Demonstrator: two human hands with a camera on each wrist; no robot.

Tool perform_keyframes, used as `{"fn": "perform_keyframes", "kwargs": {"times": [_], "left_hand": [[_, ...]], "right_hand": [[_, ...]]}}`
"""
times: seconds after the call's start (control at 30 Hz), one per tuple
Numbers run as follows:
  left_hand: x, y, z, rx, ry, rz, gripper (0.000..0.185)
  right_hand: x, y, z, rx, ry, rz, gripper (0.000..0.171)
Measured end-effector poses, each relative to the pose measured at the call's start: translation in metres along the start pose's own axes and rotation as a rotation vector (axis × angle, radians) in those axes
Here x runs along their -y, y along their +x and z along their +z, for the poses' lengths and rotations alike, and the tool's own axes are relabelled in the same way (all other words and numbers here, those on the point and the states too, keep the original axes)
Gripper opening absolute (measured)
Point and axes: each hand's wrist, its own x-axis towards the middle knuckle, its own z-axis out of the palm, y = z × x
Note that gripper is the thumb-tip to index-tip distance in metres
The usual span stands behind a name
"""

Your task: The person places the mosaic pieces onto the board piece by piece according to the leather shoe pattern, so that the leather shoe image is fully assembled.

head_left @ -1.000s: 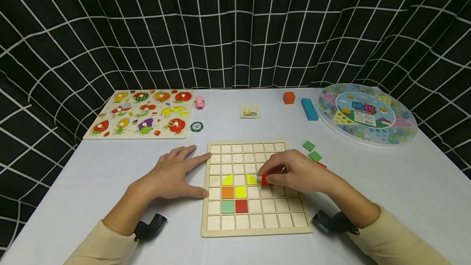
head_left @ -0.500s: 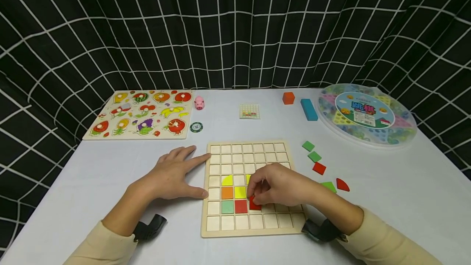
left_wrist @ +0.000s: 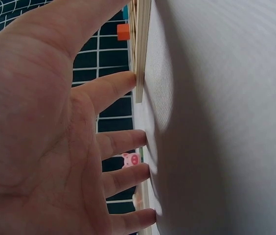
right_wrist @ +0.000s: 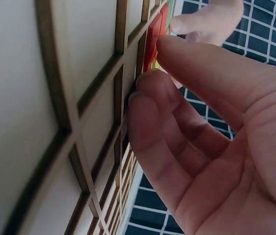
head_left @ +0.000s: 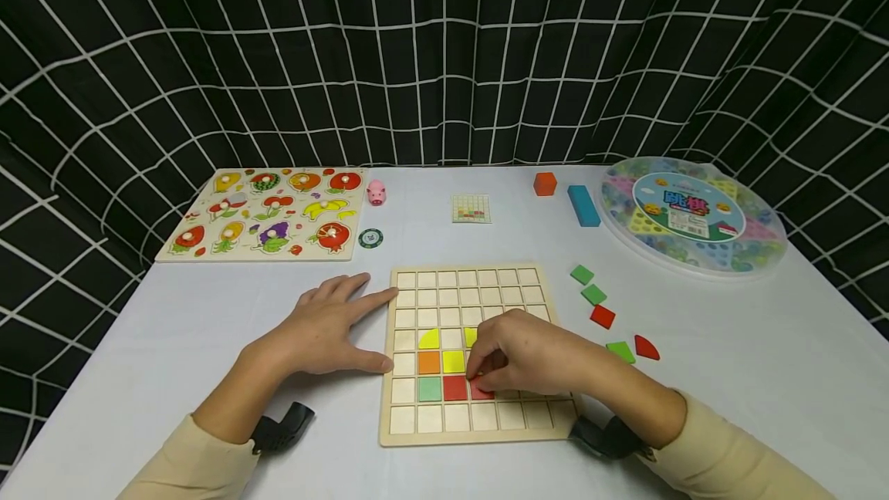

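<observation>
A wooden grid board (head_left: 486, 438) lies flat, with several coloured tiles in its cells. My right hand (head_left: 528, 349) is over the board, its thumb tip at a red square tile (head_left: 482, 390). This tile lies in the cell right of another red square tile (head_left: 454, 388). In the right wrist view the thumb meets the red tile (right_wrist: 153, 39) while the bent fingers sit apart from it. My left hand (head_left: 326, 330) rests spread at the board's left edge, index finger and thumb touching it. Yellow (head_left: 454, 362), orange (head_left: 429, 362) and green (head_left: 429, 389) tiles sit nearby.
Loose green (head_left: 582, 274) and red (head_left: 602, 317) tiles lie right of the board, with a red quarter-round tile (head_left: 647, 347). Behind are a pattern card (head_left: 471, 208), fruit puzzle (head_left: 271, 214), pink pig (head_left: 376, 193), round chip (head_left: 371, 238), orange block (head_left: 545, 184), blue block (head_left: 583, 206) and round game box (head_left: 691, 214).
My right hand has moved left and nearer with the red square tile, which has gone down flat into its cell. The left hand has stayed at the board's edge.
</observation>
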Motion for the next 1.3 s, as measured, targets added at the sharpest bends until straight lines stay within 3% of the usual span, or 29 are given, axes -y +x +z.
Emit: {"fn": "perform_keyframes", "kwargs": {"times": [0.27, 0.5, 0.7, 1.07, 1.3], "left_hand": [[0.0, 0.0, 0.0, -0.002, 0.003, -0.001, 0.096], [0.0, 0.0, 0.0, 0.003, 0.001, 0.001, 0.096], [-0.001, 0.001, 0.0, 0.001, -0.004, 0.003, 0.095], [0.0, 0.0, 0.0, 0.002, -0.011, 0.0, 0.095], [0.0, 0.0, 0.0, 0.0, -0.009, 0.002, 0.095]], "right_hand": [[-0.007, -0.017, -0.017, 0.007, 0.065, 0.016, 0.02], [-0.023, -0.046, -0.039, -0.037, 0.128, 0.072, 0.018], [-0.04, -0.073, -0.054, -0.099, 0.116, 0.107, 0.017], [-0.072, -0.109, -0.064, -0.085, 0.025, 0.311, 0.026], [-0.08, -0.114, -0.061, -0.091, -0.092, 0.465, 0.029]]}}
